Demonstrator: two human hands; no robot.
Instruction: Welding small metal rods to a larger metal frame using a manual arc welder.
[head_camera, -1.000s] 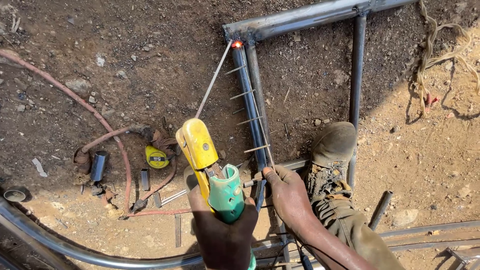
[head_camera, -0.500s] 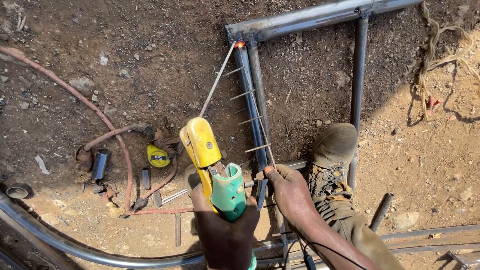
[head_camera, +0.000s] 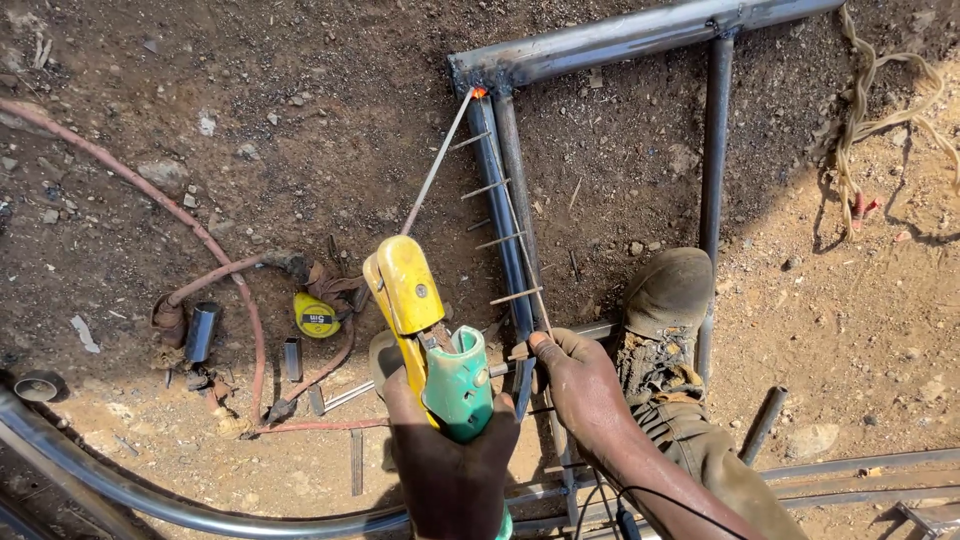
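We see the left hand (head_camera: 455, 470) gripping the yellow-and-green electrode holder (head_camera: 430, 330), its rod tip glowing at the steel frame (head_camera: 600, 40), while the right hand (head_camera: 585, 385) pinches a thin rod (head_camera: 525, 255).

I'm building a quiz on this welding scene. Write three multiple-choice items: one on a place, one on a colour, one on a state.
1. Where does the rod tip touch?
A. the frame's corner joint
B. the tape measure
C. the boot

2. What colour is the holder's clamp?
A. red
B. yellow
C. black

3. What is the tip's state?
A. glowing
B. dark
C. hidden

Key: 1 A, the tip meets the steel frame at its corner. 2 B, the clamp above the green grip in the left hand is yellow. 3 A, an orange glow shows at the tip. The right hand grips a thin rod.
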